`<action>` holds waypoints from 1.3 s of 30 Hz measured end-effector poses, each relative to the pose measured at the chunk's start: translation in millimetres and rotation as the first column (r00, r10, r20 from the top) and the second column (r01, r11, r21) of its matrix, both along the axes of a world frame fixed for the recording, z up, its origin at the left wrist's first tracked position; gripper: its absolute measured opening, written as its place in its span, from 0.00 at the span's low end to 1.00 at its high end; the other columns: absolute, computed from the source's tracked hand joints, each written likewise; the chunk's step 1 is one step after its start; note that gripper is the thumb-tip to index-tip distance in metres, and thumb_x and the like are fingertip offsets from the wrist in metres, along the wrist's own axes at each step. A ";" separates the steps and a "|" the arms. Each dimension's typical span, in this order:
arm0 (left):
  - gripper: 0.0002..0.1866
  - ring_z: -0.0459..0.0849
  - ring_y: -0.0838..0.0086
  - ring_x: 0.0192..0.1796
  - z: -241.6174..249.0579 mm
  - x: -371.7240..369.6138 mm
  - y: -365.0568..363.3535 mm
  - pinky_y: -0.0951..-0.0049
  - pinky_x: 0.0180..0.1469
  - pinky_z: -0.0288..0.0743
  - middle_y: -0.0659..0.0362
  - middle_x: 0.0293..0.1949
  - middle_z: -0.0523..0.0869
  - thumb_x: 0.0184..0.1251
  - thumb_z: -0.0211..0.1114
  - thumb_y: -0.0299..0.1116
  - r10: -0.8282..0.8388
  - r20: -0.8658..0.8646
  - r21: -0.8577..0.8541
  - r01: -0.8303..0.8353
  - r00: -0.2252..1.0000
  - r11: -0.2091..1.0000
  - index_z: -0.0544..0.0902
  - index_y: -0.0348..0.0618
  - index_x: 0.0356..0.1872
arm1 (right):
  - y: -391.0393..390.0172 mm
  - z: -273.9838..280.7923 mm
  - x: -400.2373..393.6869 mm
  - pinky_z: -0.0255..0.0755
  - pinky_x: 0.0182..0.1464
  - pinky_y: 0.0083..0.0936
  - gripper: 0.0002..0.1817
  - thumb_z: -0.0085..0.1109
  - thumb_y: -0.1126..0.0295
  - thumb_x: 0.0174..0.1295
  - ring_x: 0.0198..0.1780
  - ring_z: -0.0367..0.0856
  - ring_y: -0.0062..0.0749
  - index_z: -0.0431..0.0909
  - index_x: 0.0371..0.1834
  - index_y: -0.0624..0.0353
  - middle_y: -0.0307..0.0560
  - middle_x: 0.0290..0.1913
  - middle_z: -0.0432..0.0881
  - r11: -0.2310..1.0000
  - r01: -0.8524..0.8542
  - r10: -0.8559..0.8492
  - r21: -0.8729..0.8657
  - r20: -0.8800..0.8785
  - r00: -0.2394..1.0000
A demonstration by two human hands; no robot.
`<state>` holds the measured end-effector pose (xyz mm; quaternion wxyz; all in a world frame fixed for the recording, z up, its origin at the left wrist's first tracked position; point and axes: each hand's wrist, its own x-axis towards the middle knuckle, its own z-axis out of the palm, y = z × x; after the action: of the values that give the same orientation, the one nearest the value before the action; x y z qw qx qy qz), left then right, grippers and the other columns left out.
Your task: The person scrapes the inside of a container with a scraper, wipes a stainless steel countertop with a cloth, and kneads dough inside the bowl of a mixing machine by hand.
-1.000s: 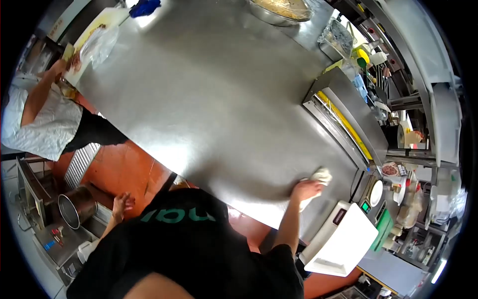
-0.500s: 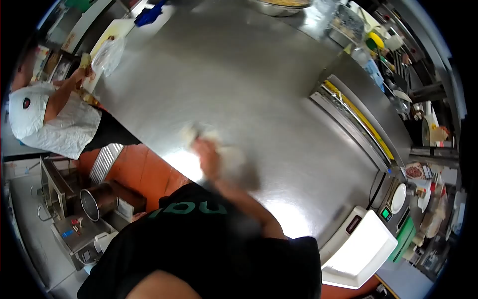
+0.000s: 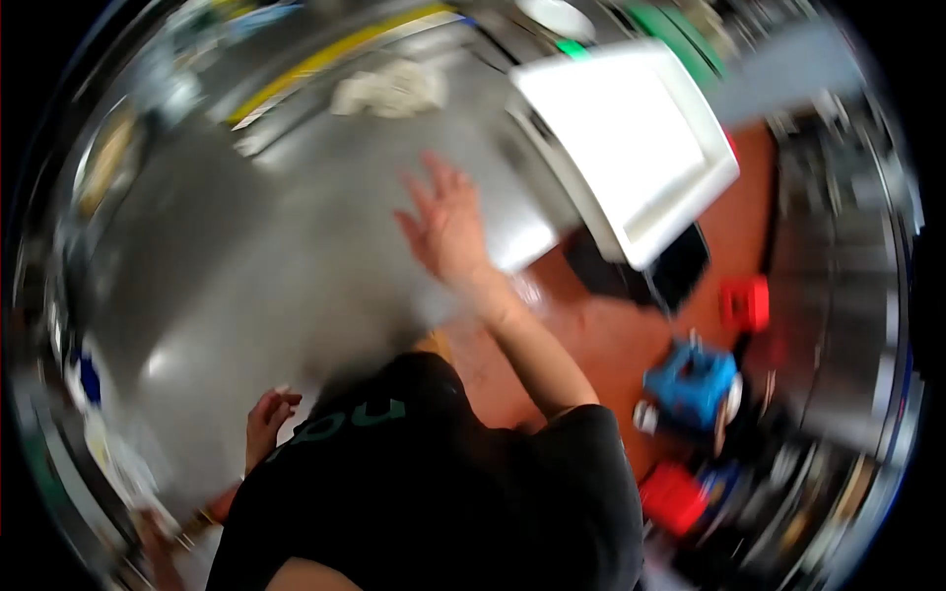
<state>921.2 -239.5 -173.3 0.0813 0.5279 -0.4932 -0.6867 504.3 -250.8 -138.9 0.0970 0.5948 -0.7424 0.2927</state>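
My right hand point(image 3: 451, 222) is stretched over the steel table point(image 3: 286, 246), fingers spread, with nothing in it. Beyond its fingertips a crumpled whitish cloth point(image 3: 394, 91) lies by the table's far edge, apart from the hand. At lower left my left hand point(image 3: 266, 422) shows beside my dark shirt, near the tabletop. Its fingers are loosely bent and apart, and I see nothing held in them. Motion blur softens much of the view.
A large white tub point(image 3: 631, 222) stands at the table's right end, above a black bin point(image 3: 680, 271). On the red floor are a blue wheeled item point(image 3: 695, 384) and a red crate point(image 3: 744, 302). Another person's hand point(image 3: 153, 537) is at lower left.
The view has swung toward the white tub. My right hand, earlier on the whitish cloth, is now off it and spread. The cloth lies at the far edge; my left hand has come into view.
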 end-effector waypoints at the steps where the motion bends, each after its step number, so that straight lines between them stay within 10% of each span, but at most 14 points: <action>1: 0.21 0.80 0.70 0.52 -3.2 -19.8 -12.3 0.72 0.56 0.70 0.53 0.48 0.83 0.68 0.58 0.32 -0.135 -0.053 -0.056 0.133 0.989 0.990 0.72 0.33 0.59 | 50.4 -10.4 15.1 0.64 0.59 0.43 0.24 0.64 0.64 0.56 0.54 0.72 0.51 0.73 0.56 0.56 0.55 0.58 0.72 1.000 0.019 -0.021 0.024 0.103 0.994; 4: 0.21 0.78 0.70 0.54 -7.2 -89.0 -14.5 0.72 0.57 0.70 0.52 0.50 0.82 0.68 0.58 0.33 -0.505 -0.200 -0.017 0.512 0.839 0.859 0.73 0.34 0.59 | 216.7 -37.3 88.7 0.67 0.57 0.42 0.15 0.61 0.68 0.58 0.53 0.72 0.50 0.78 0.48 0.59 0.51 0.50 0.77 0.935 0.257 -0.337 0.243 0.390 0.857; 8: 0.20 0.81 0.72 0.50 -25.6 -139.3 13.6 0.74 0.54 0.71 0.53 0.49 0.83 0.70 0.58 0.33 -0.792 -0.247 0.096 0.828 0.558 0.553 0.73 0.35 0.59 | 391.8 -104.6 241.8 0.73 0.46 0.45 0.13 0.56 0.61 0.60 0.43 0.81 0.54 0.82 0.42 0.55 0.58 0.39 0.83 0.421 0.635 -0.873 0.648 0.478 0.092; 11: 0.17 0.82 0.72 0.47 -23.5 -151.7 53.3 0.75 0.50 0.73 0.52 0.47 0.84 0.71 0.57 0.34 -0.834 -0.270 0.187 0.875 0.482 0.446 0.74 0.35 0.56 | 499.7 -145.8 344.8 0.74 0.48 0.40 0.20 0.57 0.54 0.60 0.47 0.82 0.49 0.81 0.48 0.56 0.56 0.41 0.84 0.178 0.355 -0.900 0.918 0.297 -0.319; 13: 0.16 0.82 0.73 0.45 -26.6 -153.3 75.6 0.75 0.48 0.74 0.51 0.45 0.84 0.71 0.56 0.34 -0.839 -0.285 0.256 0.880 0.463 0.399 0.75 0.35 0.54 | 538.0 -162.7 382.5 0.76 0.50 0.38 0.20 0.57 0.54 0.60 0.50 0.82 0.43 0.81 0.47 0.57 0.54 0.41 0.85 0.166 0.184 -0.986 0.969 0.161 0.041; 17: 0.15 0.83 0.74 0.42 -43.3 -155.8 139.5 0.75 0.45 0.76 0.53 0.42 0.85 0.72 0.56 0.34 -0.898 -0.198 0.266 0.904 0.392 0.336 0.76 0.35 0.53 | 605.0 -165.0 367.0 0.77 0.47 0.42 0.17 0.61 0.56 0.55 0.44 0.83 0.51 0.83 0.36 0.59 0.57 0.38 0.84 0.083 0.313 -0.989 0.946 0.117 -0.092; 23: 0.15 0.84 0.74 0.40 -41.8 -194.5 270.5 0.77 0.43 0.77 0.54 0.40 0.85 0.72 0.57 0.33 -0.951 -0.056 0.236 0.930 0.303 0.282 0.75 0.35 0.53 | 697.9 -211.7 214.7 0.68 0.54 0.46 0.10 0.57 0.64 0.55 0.53 0.79 0.39 0.86 0.35 0.52 0.46 0.44 0.85 0.020 0.461 -0.987 0.887 -0.056 0.150; 26: 0.16 0.83 0.74 0.39 -32.5 -211.6 289.3 0.77 0.43 0.76 0.54 0.40 0.85 0.71 0.58 0.32 -0.976 0.003 0.060 0.974 0.218 0.218 0.75 0.35 0.55 | 749.7 -226.4 158.9 0.69 0.54 0.44 0.12 0.54 0.67 0.57 0.56 0.76 0.39 0.86 0.40 0.51 0.44 0.48 0.83 -0.030 0.474 -0.998 0.880 -0.054 0.037; 32: 0.17 0.81 0.75 0.31 -42.6 -166.7 189.6 0.76 0.34 0.76 0.58 0.33 0.84 0.67 0.63 0.41 -0.661 0.439 -0.129 0.771 0.609 0.624 0.79 0.39 0.48 | 829.3 -288.9 108.4 0.68 0.63 0.41 0.21 0.59 0.56 0.56 0.62 0.74 0.44 0.82 0.50 0.54 0.54 0.57 0.78 0.022 0.282 -0.967 0.959 0.092 -0.239; 39: 0.12 0.76 0.72 0.21 -89.4 -190.3 150.0 0.73 0.24 0.70 0.58 0.23 0.78 0.66 0.58 0.40 -0.644 0.655 0.101 0.799 0.396 0.593 0.76 0.41 0.32 | 842.9 -298.3 95.4 0.60 0.68 0.38 0.40 0.55 0.37 0.55 0.67 0.68 0.49 0.76 0.57 0.62 0.57 0.62 0.73 0.123 0.171 -0.799 0.978 0.200 -0.567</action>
<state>730.9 -89.4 -262.6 -0.3362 0.4423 -0.7446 -0.3700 599.6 592.1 -437.2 -0.4014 -0.3839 -0.7925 0.2517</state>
